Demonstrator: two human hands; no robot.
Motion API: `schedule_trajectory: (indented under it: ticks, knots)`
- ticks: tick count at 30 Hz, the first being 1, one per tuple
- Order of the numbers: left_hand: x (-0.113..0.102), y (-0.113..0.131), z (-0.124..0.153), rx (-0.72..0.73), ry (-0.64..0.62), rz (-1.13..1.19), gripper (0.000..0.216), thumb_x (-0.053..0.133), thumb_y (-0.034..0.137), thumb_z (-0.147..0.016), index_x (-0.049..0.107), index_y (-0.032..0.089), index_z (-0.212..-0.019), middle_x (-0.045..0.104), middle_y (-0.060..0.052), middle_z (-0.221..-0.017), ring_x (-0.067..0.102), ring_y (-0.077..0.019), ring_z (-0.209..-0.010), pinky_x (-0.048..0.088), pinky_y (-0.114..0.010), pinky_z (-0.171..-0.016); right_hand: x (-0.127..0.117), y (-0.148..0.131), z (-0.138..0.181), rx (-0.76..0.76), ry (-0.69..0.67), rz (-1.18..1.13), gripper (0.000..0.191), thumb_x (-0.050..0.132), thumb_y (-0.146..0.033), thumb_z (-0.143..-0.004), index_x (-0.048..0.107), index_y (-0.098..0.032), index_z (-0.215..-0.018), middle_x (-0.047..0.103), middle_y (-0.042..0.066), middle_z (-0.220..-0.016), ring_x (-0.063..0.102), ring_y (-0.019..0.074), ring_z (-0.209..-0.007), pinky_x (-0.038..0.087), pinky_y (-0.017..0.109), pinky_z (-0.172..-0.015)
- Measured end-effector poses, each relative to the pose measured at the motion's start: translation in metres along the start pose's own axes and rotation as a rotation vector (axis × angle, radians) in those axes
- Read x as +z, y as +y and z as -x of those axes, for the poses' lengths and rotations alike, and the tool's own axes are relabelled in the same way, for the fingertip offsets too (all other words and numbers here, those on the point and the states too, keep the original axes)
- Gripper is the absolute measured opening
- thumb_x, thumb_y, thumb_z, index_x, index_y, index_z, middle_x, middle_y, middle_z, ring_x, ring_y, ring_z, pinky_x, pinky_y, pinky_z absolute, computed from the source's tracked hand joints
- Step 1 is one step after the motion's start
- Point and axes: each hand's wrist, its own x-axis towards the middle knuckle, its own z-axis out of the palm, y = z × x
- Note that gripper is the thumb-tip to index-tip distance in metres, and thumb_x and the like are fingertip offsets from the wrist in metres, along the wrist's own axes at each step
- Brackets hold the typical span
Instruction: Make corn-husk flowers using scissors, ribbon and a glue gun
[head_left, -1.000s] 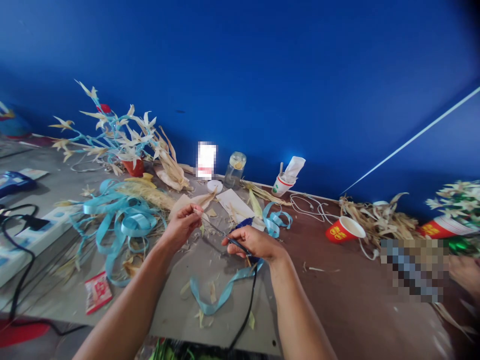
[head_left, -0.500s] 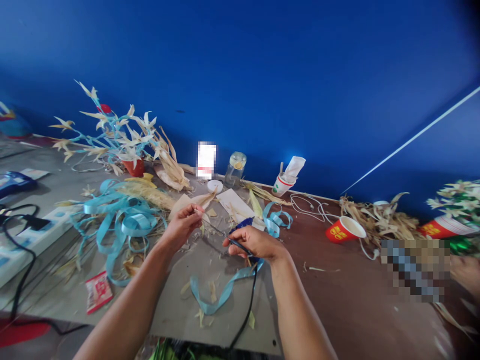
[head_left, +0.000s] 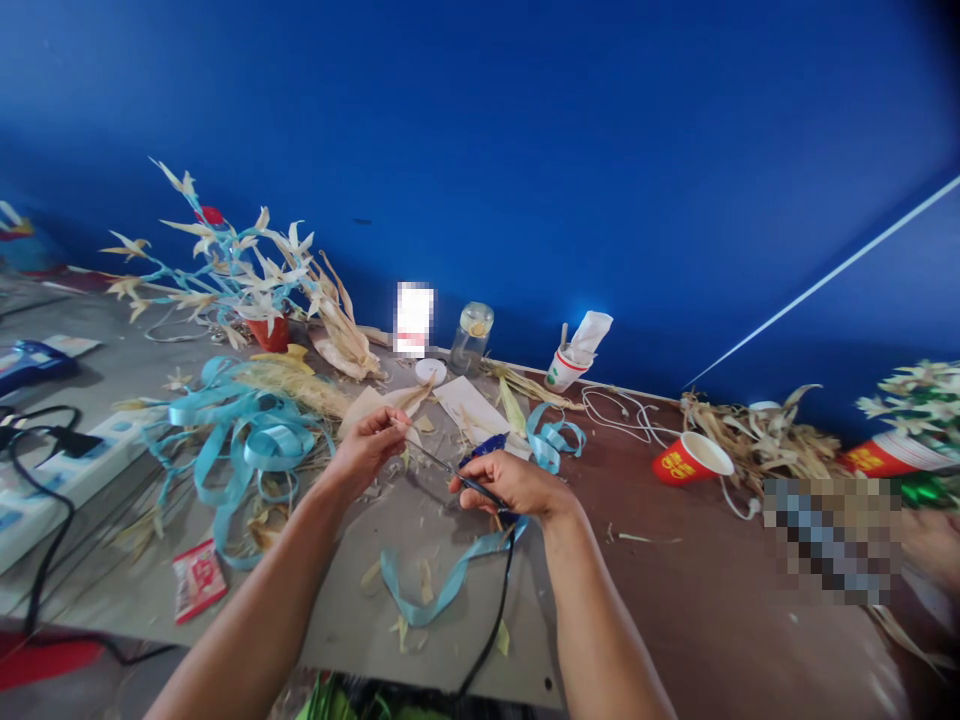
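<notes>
My left hand (head_left: 366, 448) is pinched on the upper end of a thin dark wire (head_left: 436, 460) that slants down to the right. My right hand (head_left: 516, 485) is closed round the lower end of that wire, above a dark blue object partly hidden under its fingers. A light blue ribbon strip (head_left: 442, 580) trails from under my right hand toward the table's front edge, and a black cable (head_left: 495, 620) drops over that edge. Dry husk scraps lie on the grey table (head_left: 360, 620) between my forearms.
A heap of light blue ribbon (head_left: 247, 440) lies left. Behind it stands a husk-flower branch in a red pot (head_left: 270, 332). A glass jar (head_left: 471, 338), a white cup (head_left: 564, 368), a tipped red cup (head_left: 690, 458), dry husks (head_left: 757, 445) and another person's hand (head_left: 930, 545) are right.
The view shifted very slightly. Both hands stay closed on the wire in nearly the same place.
</notes>
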Motion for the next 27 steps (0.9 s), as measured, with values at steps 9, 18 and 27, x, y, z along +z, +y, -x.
schedule_trajectory:
  ticks: [9,18,27]
  knots:
    - [-0.0015,-0.0015,-0.0011,0.01,-0.033,-0.013,0.012,0.071,0.021,-0.066,0.062,0.015,-0.071,0.049,0.003,-0.06,0.042,-0.0043,-0.05,0.034,-0.017,-0.049,-0.0024,0.0032,-0.0011,0.004,-0.001,0.008,0.048,0.075,-0.048,-0.059,0.064,-0.01,-0.086,0.046,-0.006,-0.051,0.036,0.0045,-0.046,0.022,0.018,-0.045]
    - [-0.0013,-0.0009,-0.0024,0.014,0.011,0.012,0.016,0.074,0.022,-0.063,0.063,0.015,-0.073,0.054,0.002,-0.059,0.042,-0.0046,-0.048,0.032,-0.017,-0.047,-0.0025,0.0025,0.0019,0.032,-0.06,0.037,0.047,0.076,-0.046,-0.059,0.064,-0.012,-0.088,0.049,-0.006,-0.055,0.038,0.0045,-0.046,0.029,0.018,-0.045]
    - [-0.0009,0.0011,-0.0029,0.064,0.076,0.085,0.018,0.074,0.02,-0.061,0.061,0.014,-0.071,0.054,0.004,-0.056,0.045,-0.0042,-0.047,0.034,-0.017,-0.048,-0.0077,0.0021,0.0059,-0.076,0.012,-0.07,0.042,0.073,-0.043,-0.064,0.063,-0.012,-0.089,0.051,-0.004,-0.057,0.04,0.005,-0.047,0.029,0.019,-0.045]
